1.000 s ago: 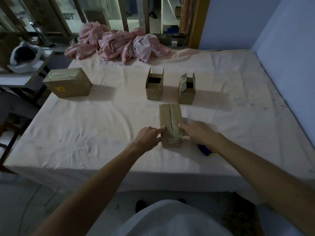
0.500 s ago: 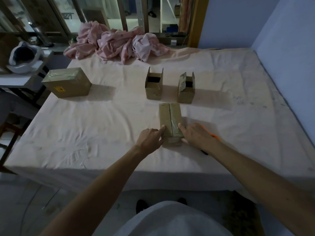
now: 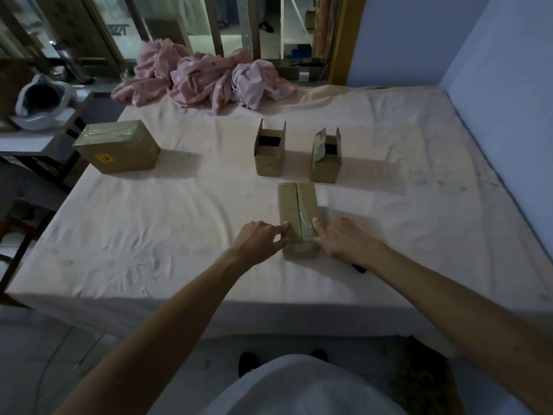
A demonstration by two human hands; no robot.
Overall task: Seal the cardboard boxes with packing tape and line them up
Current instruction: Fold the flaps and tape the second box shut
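Change since a second ago:
- Left hand (image 3: 260, 239) as before: fingers half bent, tips pressed to the near left top edge of the shut box (image 3: 294, 205). It is not wrapped round the box.
- Shut box has not moved. It lies near the front middle of the sheet (image 3: 179, 223), lengthwise away from the person. A shiny tape strip (image 3: 307, 224) covers the near end of the seam.
- Right hand (image 3: 344, 239) has shifted slightly. Its fingers are straight, the index laid along the box's right side, holding nothing.
- An orange tip (image 3: 347, 219) now shows past the right knuckles. It was hidden a second ago. A blue bit (image 3: 359, 268) shows under the wrist. Cannot tell what tool this is, as hand and forearm cover most of it.

Around, left to right:
- Pale helmet-like thing (image 3: 39, 100) on a side table off the sheet.
- Big box (image 3: 118, 146), taped shut, yellow label on its front, at the far left of the sheet and well apart from the others.
- Pink cloth (image 3: 203, 76) heaped at the far edge.
- Two open boxes, flaps up, side by side just beyond the shut box: left one (image 3: 269, 154), right one (image 3: 326, 160).
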